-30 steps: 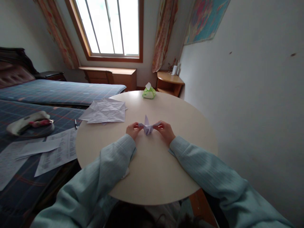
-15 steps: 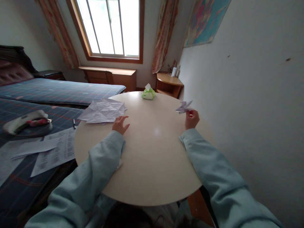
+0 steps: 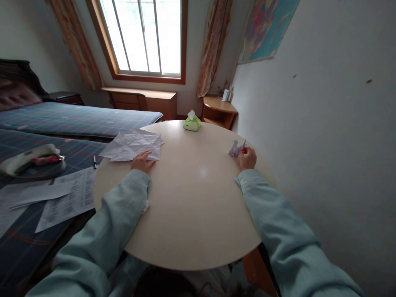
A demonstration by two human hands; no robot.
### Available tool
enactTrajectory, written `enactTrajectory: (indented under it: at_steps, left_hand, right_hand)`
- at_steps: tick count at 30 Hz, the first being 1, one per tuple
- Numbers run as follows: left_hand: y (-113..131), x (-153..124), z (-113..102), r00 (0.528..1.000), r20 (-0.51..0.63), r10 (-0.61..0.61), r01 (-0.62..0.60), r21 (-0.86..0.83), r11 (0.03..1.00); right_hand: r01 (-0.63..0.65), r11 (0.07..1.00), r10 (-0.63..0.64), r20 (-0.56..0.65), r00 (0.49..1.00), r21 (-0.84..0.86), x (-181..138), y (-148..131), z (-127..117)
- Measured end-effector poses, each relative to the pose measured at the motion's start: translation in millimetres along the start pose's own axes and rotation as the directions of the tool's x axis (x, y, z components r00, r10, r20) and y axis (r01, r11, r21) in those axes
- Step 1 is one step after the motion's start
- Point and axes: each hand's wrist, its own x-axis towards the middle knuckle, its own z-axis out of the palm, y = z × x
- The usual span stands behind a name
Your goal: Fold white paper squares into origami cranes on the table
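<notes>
A small folded paper figure [image 3: 234, 147], pale lilac, rests on the round beige table [image 3: 194, 206] near its right edge. My right hand [image 3: 246, 158] is closed, its fingertips pinching the figure's near side. Over at the table's left edge lies a stack of creased white paper sheets [image 3: 133, 145]. My left hand [image 3: 142, 161] lies on the near edge of that stack with its fingers stretched out flat. Both arms wear light blue sleeves.
A green tissue pack [image 3: 192, 123] stands at the table's far edge. A bed with a blue plaid cover [image 3: 77, 117] runs along the left, holding printed papers [image 3: 62, 198], a pen [image 3: 94, 161] and a pouch [image 3: 31, 159]. A white wall is close on the right.
My hands parted from the table's middle. The right one carried the paper figure to the right edge and lowered it to the table. The left one moved onto the creased sheets.
</notes>
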Motion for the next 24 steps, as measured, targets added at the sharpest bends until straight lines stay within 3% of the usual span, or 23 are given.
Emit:
enactTrajectory:
  at_steps: [10,15,21,24]
  left_hand:
    - [-6,3,-1,0.999,0.0,-0.043,0.043,-0.017,0.999]
    - [-10,6,-3,0.999,0.001,-0.04,0.04,-0.024,0.999]
    - [-10,5,-3,1.0,0.013,-0.028,0.028,0.016,0.999]
    - [-10,5,0,0.995,0.084,-0.044,0.042,0.03,0.999]
  right_hand:
    - [-0.192,0.981,0.193,-0.137,0.972,0.021,7,11,-10]
    - [-0.253,0.964,0.26,-0.091,0.961,0.08,5,11,-4]
    - [-0.246,0.961,0.268,-0.205,0.941,0.124,6,5,-8]
    - [-0.112,0.981,0.156,-0.29,0.944,0.161,5,-3,-18]
